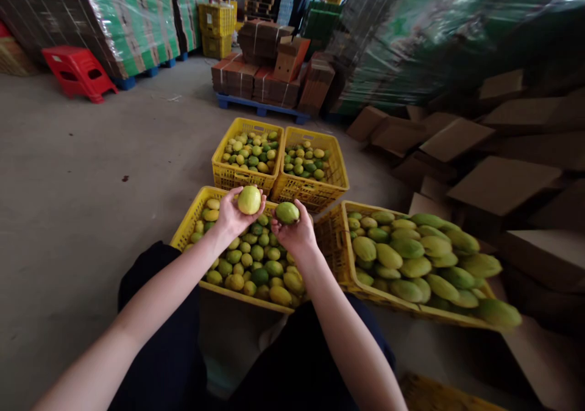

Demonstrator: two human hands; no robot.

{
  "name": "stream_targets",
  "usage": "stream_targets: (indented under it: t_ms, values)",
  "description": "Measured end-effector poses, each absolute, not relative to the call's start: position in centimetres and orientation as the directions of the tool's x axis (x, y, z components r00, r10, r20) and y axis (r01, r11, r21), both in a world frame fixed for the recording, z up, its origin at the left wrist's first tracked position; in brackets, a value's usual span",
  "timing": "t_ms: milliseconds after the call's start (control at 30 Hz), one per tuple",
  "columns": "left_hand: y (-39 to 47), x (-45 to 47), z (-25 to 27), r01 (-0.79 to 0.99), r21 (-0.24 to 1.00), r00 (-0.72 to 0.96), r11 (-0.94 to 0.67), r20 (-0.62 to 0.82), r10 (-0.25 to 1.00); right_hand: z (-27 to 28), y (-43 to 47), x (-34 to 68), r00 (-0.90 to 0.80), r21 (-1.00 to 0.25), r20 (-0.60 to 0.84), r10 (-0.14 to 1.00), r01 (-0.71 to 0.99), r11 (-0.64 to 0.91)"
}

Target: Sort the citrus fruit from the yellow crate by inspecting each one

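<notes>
My left hand [234,213] holds a pale yellow lemon [249,200], its fingers curled around the fruit. In my right hand [295,231] is a green lemon [287,212], gripped between thumb and fingers. Both hands are raised over a yellow plastic crate [186,219] filled with green and yellow lemons [257,252]. Beyond them stand two more yellow crates: the back left crate [219,170] is well filled with mixed lemons, while the back right crate [336,182] holds fewer. My forearms cover part of the near crate.
To the right, another yellow crate [345,240] is heaped with larger-looking green-yellow fruit [406,246]. Loose cardboard boxes [503,182] lie beyond it. Bundled cartons [235,75] rest on a blue pallet [260,106] at the back. A red stool [77,70] stands at the left.
</notes>
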State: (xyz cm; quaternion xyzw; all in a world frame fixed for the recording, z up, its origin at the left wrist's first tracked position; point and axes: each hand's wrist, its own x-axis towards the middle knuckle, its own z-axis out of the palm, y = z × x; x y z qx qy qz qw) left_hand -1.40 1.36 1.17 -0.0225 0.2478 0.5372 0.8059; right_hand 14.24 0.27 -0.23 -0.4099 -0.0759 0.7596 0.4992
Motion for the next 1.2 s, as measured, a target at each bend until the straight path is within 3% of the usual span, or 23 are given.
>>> stream_targets:
  t_ms: [167,233,367,500,567,667,833,967,1100,1200]
  values:
    - [1.3,-1.8,1.5,-0.877,0.267,0.299,0.399,-0.347,0.889,-0.1,0.2,14.1,-0.163,-0.527,-0.568,0.807,-0.681,-0.509]
    - [1.5,-1.9,1.4,-0.836,0.357,0.325,0.416,-0.288,0.901,0.0,0.0,13.8,-0.163,-0.585,-0.514,0.842,-0.651,-0.484]
    - [1.8,-1.9,1.4,-0.667,0.639,0.409,0.383,-0.115,0.905,0.7,-1.0,13.2,-0.138,-0.803,-0.181,0.974,-0.55,-0.228]
    - [1.4,-2.1,1.7,-0.629,0.742,0.335,0.232,-0.01,0.942,1.8,-2.0,13.2,-0.017,-0.958,0.203,0.979,-0.212,0.195]
    - [1.2,-2.1,1.8,-0.648,0.744,0.282,0.166,0.031,0.959,2.0,-2.3,13.3,-0.011,-0.951,0.305,0.952,-0.058,0.304]
    - [1.2,-1.9,1.9,-0.687,0.711,0.238,0.149,0.026,0.971,1.8,-2.3,13.3,0.002,-0.934,0.358,0.934,0.014,0.358]
    - [1.7,-1.2,1.1,-0.762,0.586,0.198,0.276,-0.194,0.961,1.0,-1.9,13.3,0.064,-0.93,0.365,0.929,0.053,0.362]
    - [1.9,-0.6,0.1,-0.828,0.438,0.212,0.35,-0.334,0.918,0.1,-1.3,13.4,0.138,-0.902,0.404,0.904,0.227,0.368]
    - [1.3,0.1,-0.6,-0.84,0.403,0.244,0.363,-0.316,0.917,-1.9,-0.7,12.6,0.142,-0.83,0.468,0.872,0.41,0.379]
    - [0.7,0.7,-1.0,-0.833,0.404,0.259,0.378,-0.318,0.912,-3.4,-0.8,11.6,0.084,-0.841,0.434,0.897,0.393,0.37]
